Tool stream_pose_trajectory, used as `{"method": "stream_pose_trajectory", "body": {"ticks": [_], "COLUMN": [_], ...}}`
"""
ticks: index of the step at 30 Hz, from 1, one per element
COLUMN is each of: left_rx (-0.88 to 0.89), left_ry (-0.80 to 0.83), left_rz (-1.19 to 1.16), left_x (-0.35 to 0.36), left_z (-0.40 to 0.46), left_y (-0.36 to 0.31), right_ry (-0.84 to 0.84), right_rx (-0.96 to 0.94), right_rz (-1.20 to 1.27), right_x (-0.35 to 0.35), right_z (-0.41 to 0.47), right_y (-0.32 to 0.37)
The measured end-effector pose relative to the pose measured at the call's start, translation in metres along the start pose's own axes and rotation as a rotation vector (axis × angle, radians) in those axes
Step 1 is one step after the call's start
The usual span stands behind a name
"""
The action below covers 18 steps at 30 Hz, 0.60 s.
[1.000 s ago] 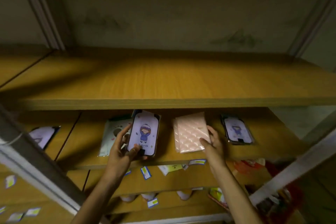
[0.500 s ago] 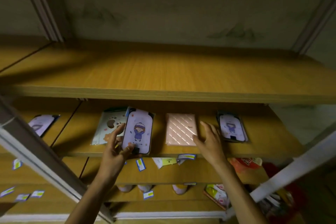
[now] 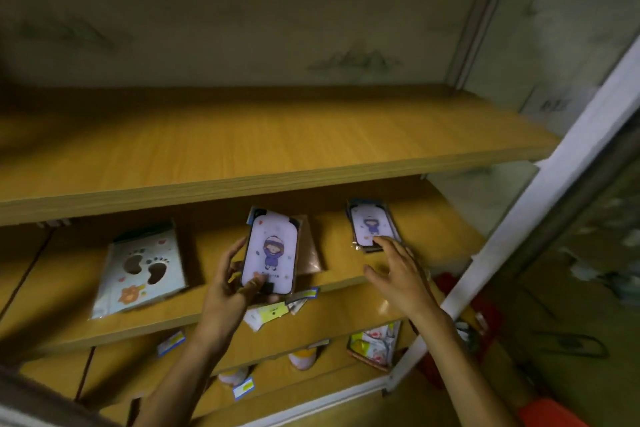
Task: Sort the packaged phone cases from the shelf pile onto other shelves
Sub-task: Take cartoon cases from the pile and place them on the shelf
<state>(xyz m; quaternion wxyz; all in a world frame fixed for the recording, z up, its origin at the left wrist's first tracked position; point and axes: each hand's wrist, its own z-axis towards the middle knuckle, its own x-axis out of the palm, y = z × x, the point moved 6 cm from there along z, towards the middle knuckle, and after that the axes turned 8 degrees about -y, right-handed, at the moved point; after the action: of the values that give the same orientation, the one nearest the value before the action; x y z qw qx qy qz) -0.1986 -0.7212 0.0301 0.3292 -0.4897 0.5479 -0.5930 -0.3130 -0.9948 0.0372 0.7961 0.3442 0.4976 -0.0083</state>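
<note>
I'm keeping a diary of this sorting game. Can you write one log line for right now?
left hand: holds girl-print case | right hand: open, reaching toward matching case on shelf | footprint case: lying on shelf

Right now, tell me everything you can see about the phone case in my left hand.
The held phone case is a pale lilac rectangle with rounded corners, printed with a cartoon child in a purple coat and white hat, arms raised. It looks sealed in glossy clear packaging with a dark border. It stands nearly upright, tilted slightly, in front of the middle shelf. The left hand grips its lower end, thumb on the front, fingers along its left edge.
</note>
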Motion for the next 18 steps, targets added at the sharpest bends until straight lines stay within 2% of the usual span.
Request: {"method": "stream_pose_trajectory", "body": {"ticks": [7, 18], "left_rx": [0.019, -0.019], "left_ry": [0.055, -0.083], "left_rz": [0.001, -0.013], "left_x": [0.074, 0.198], "left_z": [0.019, 0.055], "left_y": [0.012, 0.054], "right_ry": [0.038, 0.115], "right_rx": [0.043, -0.001], "right_rz": [0.052, 0.143], "right_x": [-0.022, -0.053], "right_z": [0.016, 0.062], "right_y": [-0.043, -0.117]}}
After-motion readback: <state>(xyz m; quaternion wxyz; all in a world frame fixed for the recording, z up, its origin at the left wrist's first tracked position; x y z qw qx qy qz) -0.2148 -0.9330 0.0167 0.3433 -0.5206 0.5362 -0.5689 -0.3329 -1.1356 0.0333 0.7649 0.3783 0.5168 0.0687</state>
